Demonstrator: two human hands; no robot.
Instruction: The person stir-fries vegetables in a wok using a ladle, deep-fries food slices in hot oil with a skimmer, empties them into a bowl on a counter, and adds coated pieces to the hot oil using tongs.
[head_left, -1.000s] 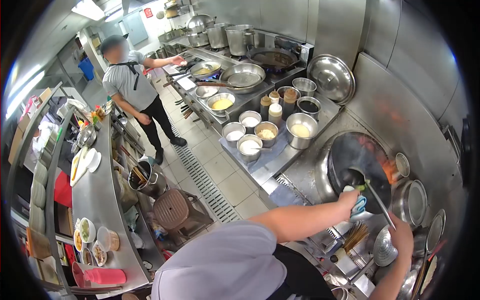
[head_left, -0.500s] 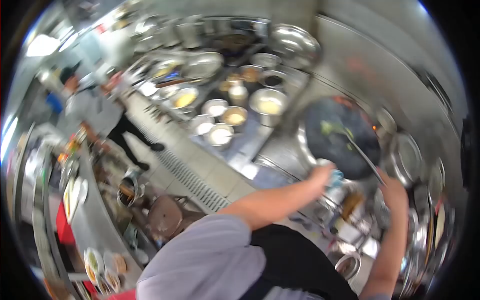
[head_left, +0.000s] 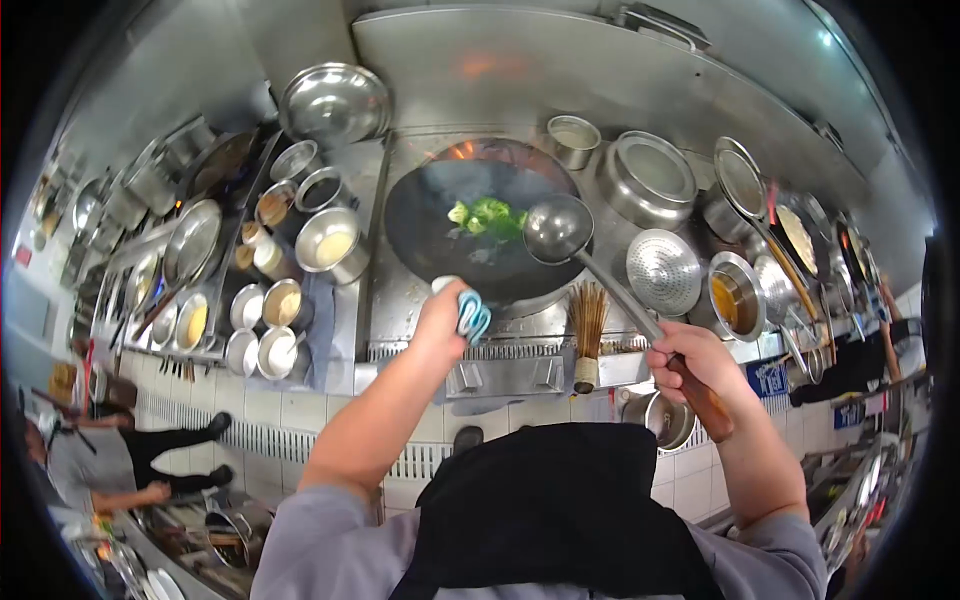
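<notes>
The left hand [head_left: 438, 322] is clasped around a folded blue-and-white cloth [head_left: 474, 318] at the near rim of a black wok [head_left: 420, 225], green vegetable pieces [head_left: 488, 214] lie in the wok, and the right hand [head_left: 697, 362] is wrapped around the wooden handle [head_left: 708, 402] of a steel ladle [head_left: 560, 231], its bowl just beside those pieces

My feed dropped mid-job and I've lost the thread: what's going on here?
A person stands at a wok with greens in it. Their left hand holds a folded cloth at the wok's near rim. Their right hand grips a ladle by its handle, the bowl over the wok's right side. A brush and a skimmer lie nearby, in neither hand.
</notes>
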